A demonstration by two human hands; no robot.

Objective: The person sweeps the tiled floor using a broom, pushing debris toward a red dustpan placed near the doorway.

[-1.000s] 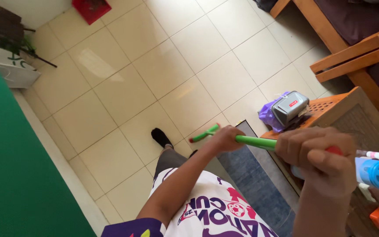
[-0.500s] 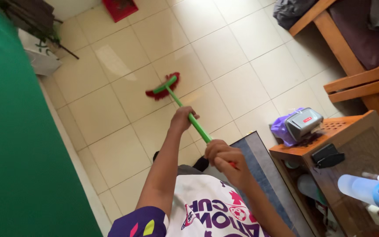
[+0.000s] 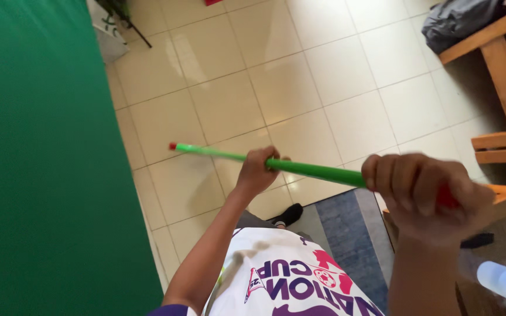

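while both grips clamp green stick (image 3: 317,170), left hand (image 3: 257,171) mid-shaft, right hand (image 3: 420,196) near end.

It looks like a home's living room — pale floor tiles (image 3: 300,88), a blue rug (image 3: 346,234) and wooden furniture (image 3: 505,76). A green wall (image 3: 42,164) runs along one side.

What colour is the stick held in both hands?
Bright green stick, with a red tip; head view.
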